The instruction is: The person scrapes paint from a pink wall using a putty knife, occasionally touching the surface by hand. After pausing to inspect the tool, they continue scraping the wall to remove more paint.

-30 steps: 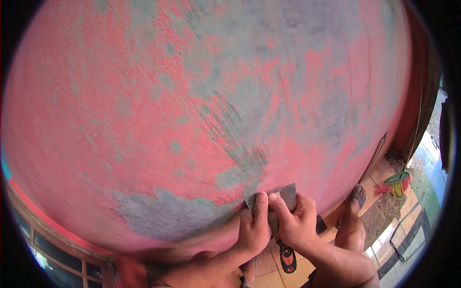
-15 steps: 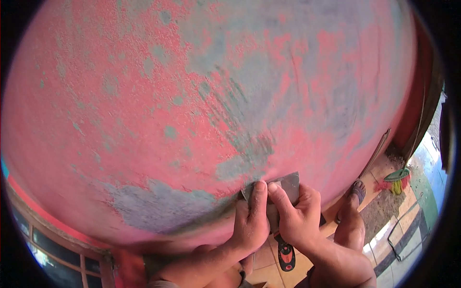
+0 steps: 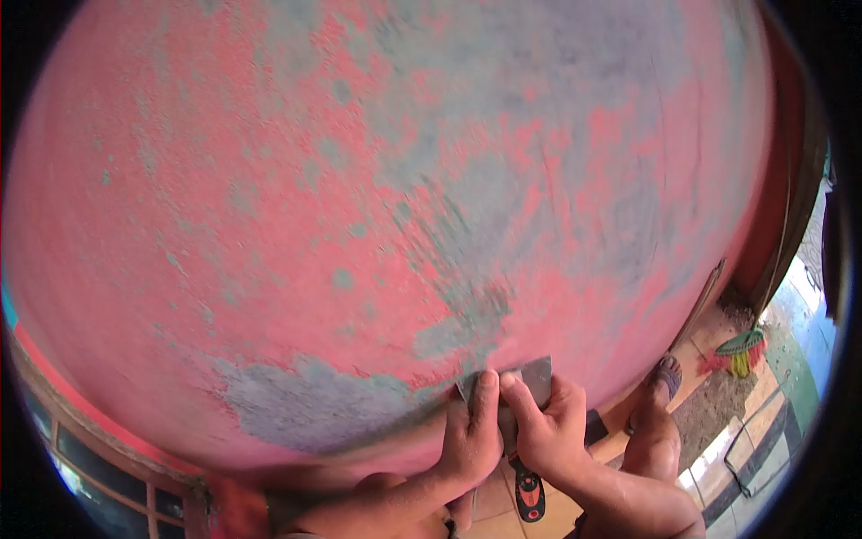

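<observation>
A thin grey metal scraper blade (image 3: 537, 381) is gripped between both hands near the lower middle of the pink wall (image 3: 296, 216). My left hand (image 3: 474, 438) wraps its left side, thumb pressed flat on the face. On the right side, my right hand (image 3: 549, 427) holds it with its thumb beside the other. The blade's upper edge lies at or close to the wall, just under a grey-green patch (image 3: 444, 337); exact contact is unclear. Bare grey areas show where the pink paint is gone.
Below the hands, a black and orange tool (image 3: 530, 499) lies on the tiled floor. A sandalled foot (image 3: 666, 377) is at the right, near a green, red and yellow broom (image 3: 742, 349). A thin cable (image 3: 738, 467) runs over the tiles. A window frame (image 3: 99, 467) stands lower left.
Both hands and the blade sit slightly lower in view. The wall's patches also appear shifted downward, as the camera view has tilted up a little. The grip looks the same.
</observation>
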A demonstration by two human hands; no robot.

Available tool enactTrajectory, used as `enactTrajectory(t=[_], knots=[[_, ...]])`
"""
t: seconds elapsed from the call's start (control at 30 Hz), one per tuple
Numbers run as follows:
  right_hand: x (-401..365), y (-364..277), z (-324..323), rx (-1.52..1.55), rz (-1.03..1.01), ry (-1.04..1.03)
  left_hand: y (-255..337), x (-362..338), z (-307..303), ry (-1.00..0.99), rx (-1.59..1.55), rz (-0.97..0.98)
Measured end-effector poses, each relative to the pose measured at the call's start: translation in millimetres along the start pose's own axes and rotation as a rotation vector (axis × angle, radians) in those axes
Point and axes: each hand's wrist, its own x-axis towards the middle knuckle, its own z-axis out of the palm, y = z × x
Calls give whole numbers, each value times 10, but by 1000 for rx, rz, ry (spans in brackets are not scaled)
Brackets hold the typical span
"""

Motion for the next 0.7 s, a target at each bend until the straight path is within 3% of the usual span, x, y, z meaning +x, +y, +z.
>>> enactTrajectory(t=[0.07,0.17,0.2,0.3,0.33,0.43,0.5,0.63,0.7], knots=[[15,-51,-21,-22,38,-34,20,32,42,47,-7,78],[23,-233,65,51,18,-1,125,49,-112,-125,127,-32],[23,-184,69,67,0,4,197,56,-92,-113,6,-163],[-40,12,33,42,24,0,-78,0,-49,52,110,78],[-56,13,45,-1,10,8,-46,-30,-75,-4,143,4],[-31,-82,54,3,34,17,74,9,-21,6,52,68],[-37,-121,63,-12,35,9,62,37,-150,-73,142,-58],[-41,0,75,62,-5,22,4,27,-87,-19,27,50],[-26,10,84,57,-7,30,-69,-12,-83,-1,179,223]])
